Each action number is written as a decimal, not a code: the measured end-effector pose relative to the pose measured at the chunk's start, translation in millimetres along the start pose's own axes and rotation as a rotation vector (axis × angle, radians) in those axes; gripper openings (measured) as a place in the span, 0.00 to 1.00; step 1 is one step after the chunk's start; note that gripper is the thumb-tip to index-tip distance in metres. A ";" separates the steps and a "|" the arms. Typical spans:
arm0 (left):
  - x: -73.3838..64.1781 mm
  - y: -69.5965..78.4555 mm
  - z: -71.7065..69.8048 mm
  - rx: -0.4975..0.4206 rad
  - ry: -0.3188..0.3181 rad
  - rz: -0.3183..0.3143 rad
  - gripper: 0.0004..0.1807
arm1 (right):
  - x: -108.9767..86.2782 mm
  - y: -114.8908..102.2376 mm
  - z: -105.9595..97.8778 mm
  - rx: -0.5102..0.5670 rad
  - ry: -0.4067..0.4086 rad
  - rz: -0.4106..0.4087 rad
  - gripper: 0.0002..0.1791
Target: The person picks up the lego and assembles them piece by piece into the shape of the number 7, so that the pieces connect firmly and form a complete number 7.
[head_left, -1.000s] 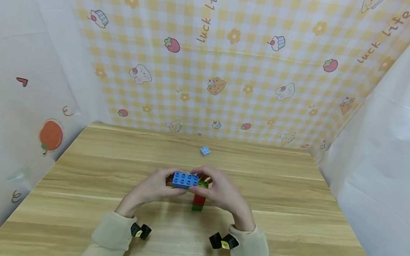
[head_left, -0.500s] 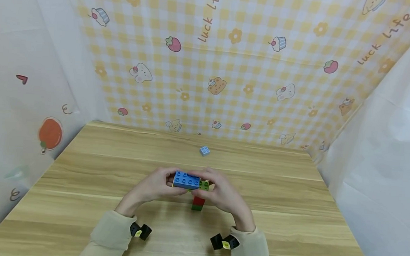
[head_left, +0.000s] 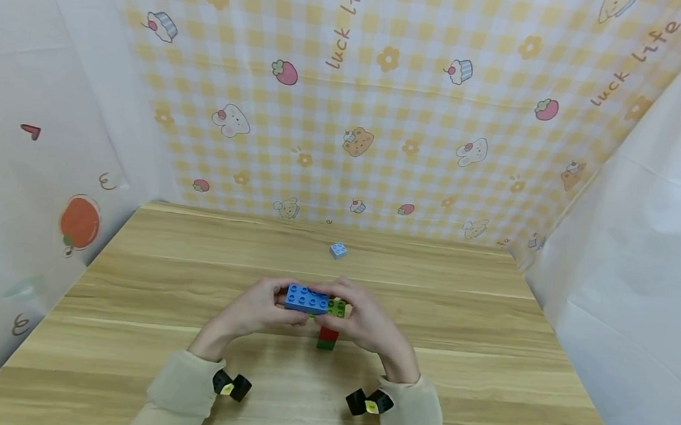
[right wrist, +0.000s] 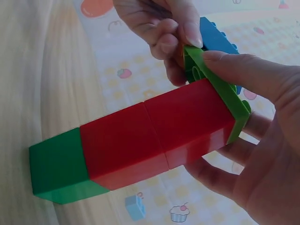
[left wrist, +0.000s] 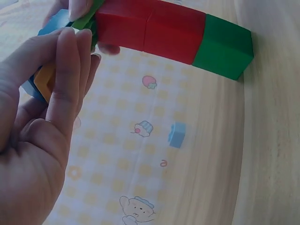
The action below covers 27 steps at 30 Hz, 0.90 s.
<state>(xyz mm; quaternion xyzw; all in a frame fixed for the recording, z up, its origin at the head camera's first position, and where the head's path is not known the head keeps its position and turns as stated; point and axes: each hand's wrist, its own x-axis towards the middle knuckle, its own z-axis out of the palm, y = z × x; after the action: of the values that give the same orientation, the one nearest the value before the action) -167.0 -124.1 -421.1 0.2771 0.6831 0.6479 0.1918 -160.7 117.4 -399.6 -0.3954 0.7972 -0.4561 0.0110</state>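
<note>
A tower of building blocks stands on the table, a dark green block (right wrist: 68, 166) at its foot and two red blocks (right wrist: 157, 133) above. Across its top lies a light green brick (head_left: 337, 308), thin and overhanging to the left. The blue brick (head_left: 307, 300), with studs up, sits over the light green one's left part. My left hand (head_left: 257, 309) pinches the blue brick's left end, thumb in front, fingers behind. An orange piece (left wrist: 44, 79) shows under the blue brick between those fingers. My right hand (head_left: 364, 316) grips the light green brick and blue brick's right end, thumb along the near edge.
A small light blue brick (head_left: 338, 250) lies farther back on the wooden table (head_left: 440, 295). Behind it hangs a yellow checked cloth (head_left: 409, 113). White cloth walls (head_left: 633, 253) close in both sides.
The fingers of my right hand have shifted left over the blue brick's back edge, and more light green studs show. My left hand keeps its hold; the tower stays put.
</note>
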 end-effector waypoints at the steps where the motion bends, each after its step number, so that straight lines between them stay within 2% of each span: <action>1: -0.1 0.3 0.1 -0.013 -0.002 -0.002 0.28 | 0.4 0.8 0.6 0.002 0.000 -0.002 0.25; 6: -1.0 2.4 0.7 -0.067 -0.002 -0.035 0.29 | 2.4 4.0 4.9 -0.003 -0.007 0.000 0.27; 13: 0.5 5.6 2.7 -0.053 0.001 -0.062 0.29 | 3.3 -29.1 -3.5 0.030 0.000 -0.007 0.25; 18: -0.5 6.8 2.1 -0.052 0.002 -0.081 0.29 | 2.0 -25.1 -1.9 0.035 0.004 -0.032 0.26; 27: -1.1 6.3 0.6 -0.092 -0.047 0.017 0.22 | 2.2 -21.7 -2.0 0.042 0.004 -0.074 0.27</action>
<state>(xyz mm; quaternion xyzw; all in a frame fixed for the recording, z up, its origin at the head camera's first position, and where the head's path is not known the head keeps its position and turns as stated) -165.1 -124.3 -415.0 0.2888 0.6456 0.6735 0.2149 -149.5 111.5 -381.7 -0.4234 0.7721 -0.4739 0.0007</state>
